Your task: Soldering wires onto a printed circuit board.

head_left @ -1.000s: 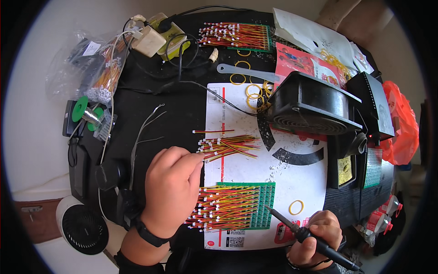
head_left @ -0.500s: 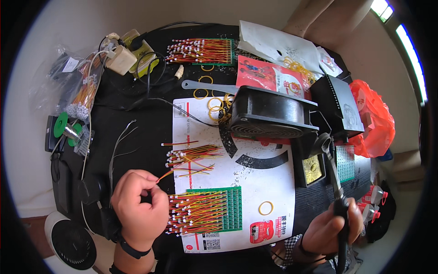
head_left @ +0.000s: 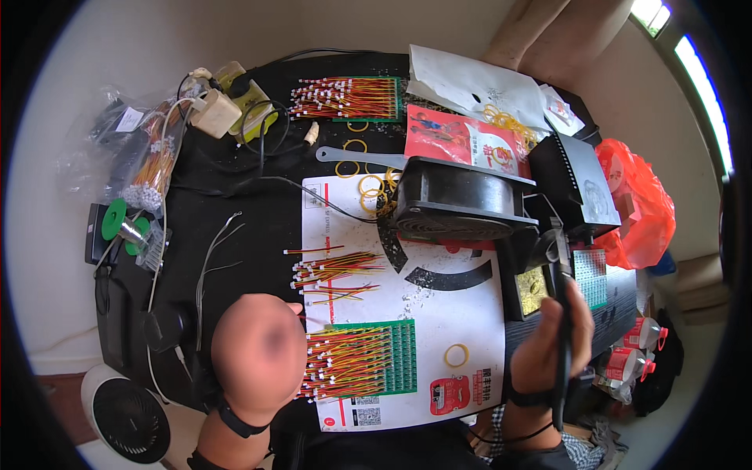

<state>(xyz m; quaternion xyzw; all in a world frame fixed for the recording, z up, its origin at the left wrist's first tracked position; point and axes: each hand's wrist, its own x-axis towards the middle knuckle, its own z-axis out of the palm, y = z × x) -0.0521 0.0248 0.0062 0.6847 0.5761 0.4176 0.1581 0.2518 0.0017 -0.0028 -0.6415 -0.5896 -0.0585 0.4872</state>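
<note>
My left hand [head_left: 258, 356] is closed in a fist at the left edge of a green circuit board [head_left: 388, 356] that carries rows of red and yellow wire leads [head_left: 337, 362]; whether it pinches a wire is hidden. My right hand [head_left: 552, 348] grips a black soldering iron [head_left: 560, 305] upright, its tip up near the iron stand [head_left: 540, 251] beside a brass tip-cleaner pad [head_left: 533, 288]. A loose bundle of wire leads [head_left: 337, 270] lies on the white sheet [head_left: 470, 313] above the board.
A black fan [head_left: 458, 205] sits at the sheet's top. Yellow rubber bands [head_left: 368, 186], a second wired board [head_left: 348, 98], a plug adapter [head_left: 215, 113], bagged wires [head_left: 153, 164], a green solder spool [head_left: 117, 223], an orange bag [head_left: 638, 204] and a white fan [head_left: 125, 419] surround it.
My right hand lifted the soldering iron from low over the sheet up to the stand at the right. My left hand drew back from the loose wires to the board's left edge.
</note>
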